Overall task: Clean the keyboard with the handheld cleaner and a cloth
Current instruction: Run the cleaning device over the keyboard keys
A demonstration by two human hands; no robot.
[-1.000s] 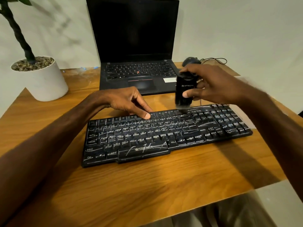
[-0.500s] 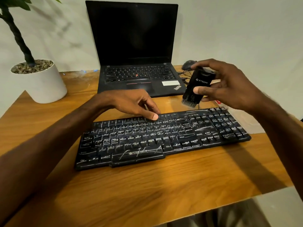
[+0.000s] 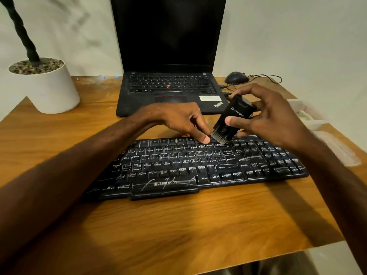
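Your left hand [image 3: 178, 120] presses its index fingertip [image 3: 205, 138] on the top key row of the keyboard [image 3: 198, 165], other fingers curled. Just right of it, the tilted handheld cleaner [image 3: 232, 118], gripped by your right hand [image 3: 274, 120], touches bristles to that row

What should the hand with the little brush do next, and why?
Probably sweep the cleaner sideways along the top row of keys. The right hand holds it tilted, its bristles down at the top row of the keyboard, right beside the left hand pressing there, and pale dusty streaks cover many keys.
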